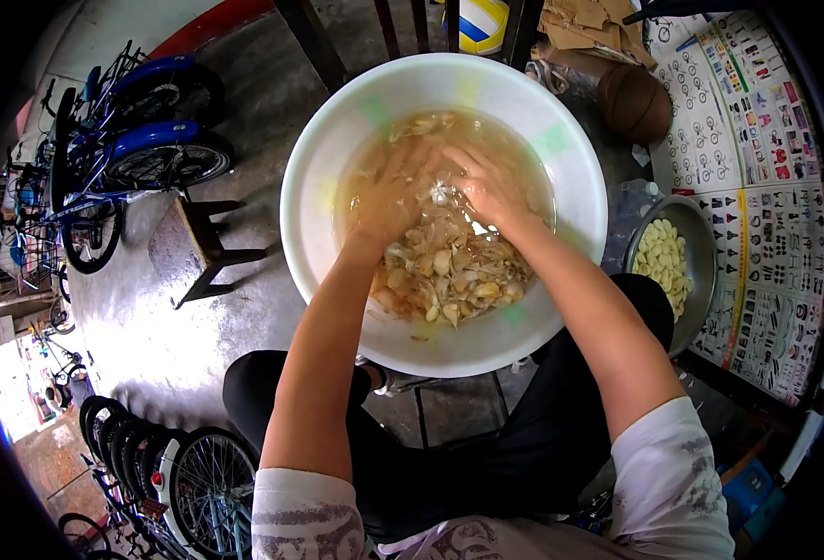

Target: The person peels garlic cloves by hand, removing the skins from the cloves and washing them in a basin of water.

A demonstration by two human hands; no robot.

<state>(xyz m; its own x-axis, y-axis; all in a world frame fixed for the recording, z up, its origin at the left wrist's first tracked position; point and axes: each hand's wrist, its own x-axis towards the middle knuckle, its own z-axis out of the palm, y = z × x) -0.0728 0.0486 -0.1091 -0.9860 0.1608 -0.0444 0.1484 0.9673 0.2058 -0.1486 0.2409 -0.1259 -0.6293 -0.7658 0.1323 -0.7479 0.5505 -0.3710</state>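
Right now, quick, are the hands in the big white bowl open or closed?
Left hand: under the cloudy water, too murky to tell.
Right hand: looks open, fingers stretched out; can't tell if it holds anything.

Cannot make out a single word, number or brand. On the printed sheets [701,188] along the right, can see rows of small bicycle pictures [711,166] and coloured item pictures [785,91], with any captions too tiny to read. On the front and sleeves of the pale shirt [305,513], can see dark grey printing, but cannot tell whether letters or pattern. On the yellow, blue and white ball [475,26], cut off by the upper edge, can read nothing.
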